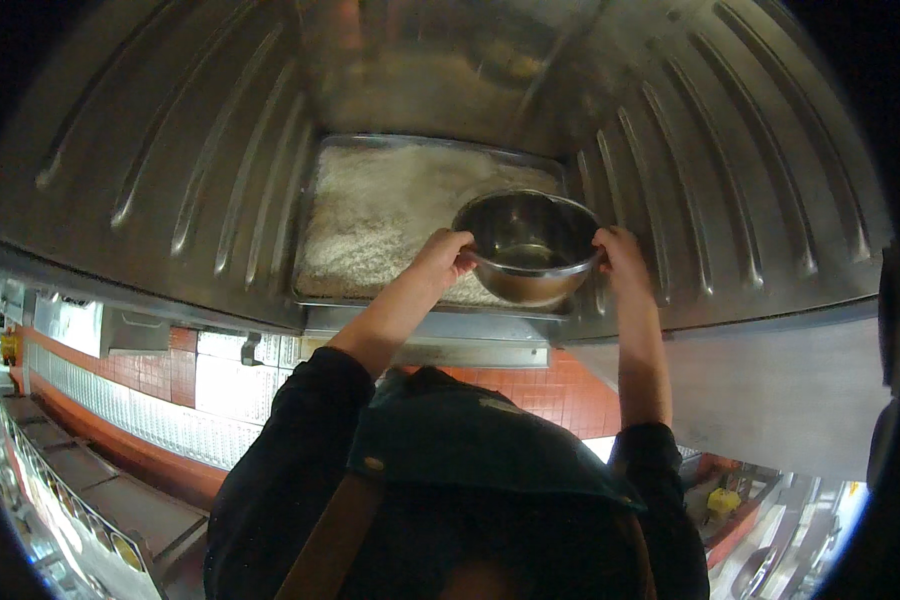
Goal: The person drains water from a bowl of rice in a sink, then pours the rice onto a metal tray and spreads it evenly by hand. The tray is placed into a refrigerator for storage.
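Observation:
A round stainless steel mixing bowl [529, 281] is held between both my hands at its rim. My left hand [448, 255] grips the rim on the left side, and my right hand [619, 251] grips it on the right. Only bare shiny metal shows inside the bowl. It hangs over the right front part of a rectangular metal sheet pan [337, 140]. A pale, grainy material [390, 202], perhaps rice or flour, covers the bottom of that pan. The bowl hides part of it.
Ribbed stainless steel walls [217, 172] [682, 180] enclose the pan left and right, with a metal back wall [420, 90] behind. A metal front ledge [420, 324] runs below the pan. Red tiles [570, 397] and a counter with round containers [82, 517] lie behind me.

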Action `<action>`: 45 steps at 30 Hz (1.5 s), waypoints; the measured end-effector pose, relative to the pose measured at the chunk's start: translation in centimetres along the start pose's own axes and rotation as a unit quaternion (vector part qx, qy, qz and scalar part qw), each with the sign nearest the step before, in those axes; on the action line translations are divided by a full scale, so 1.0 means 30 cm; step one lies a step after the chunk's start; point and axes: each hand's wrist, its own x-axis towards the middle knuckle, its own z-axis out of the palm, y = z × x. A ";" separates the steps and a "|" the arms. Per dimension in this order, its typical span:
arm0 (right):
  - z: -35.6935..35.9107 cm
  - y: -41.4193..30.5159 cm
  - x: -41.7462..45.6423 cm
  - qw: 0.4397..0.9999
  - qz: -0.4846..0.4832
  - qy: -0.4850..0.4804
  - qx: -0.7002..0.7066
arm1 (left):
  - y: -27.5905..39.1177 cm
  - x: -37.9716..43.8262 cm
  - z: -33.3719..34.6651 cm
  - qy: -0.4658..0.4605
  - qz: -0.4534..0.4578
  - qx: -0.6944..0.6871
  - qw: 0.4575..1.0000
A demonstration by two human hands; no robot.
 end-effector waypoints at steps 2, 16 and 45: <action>-0.017 -0.006 0.013 1.000 -0.004 -0.005 0.011 | -0.014 0.025 0.004 -0.005 -0.019 -0.005 1.000; -0.038 -0.094 0.080 0.996 -0.019 0.018 -0.085 | -0.075 0.073 0.013 -0.068 -0.049 -0.076 0.994; 0.350 0.557 0.264 0.922 -0.222 0.086 -0.305 | -0.204 -0.682 -0.319 0.210 0.060 0.058 0.974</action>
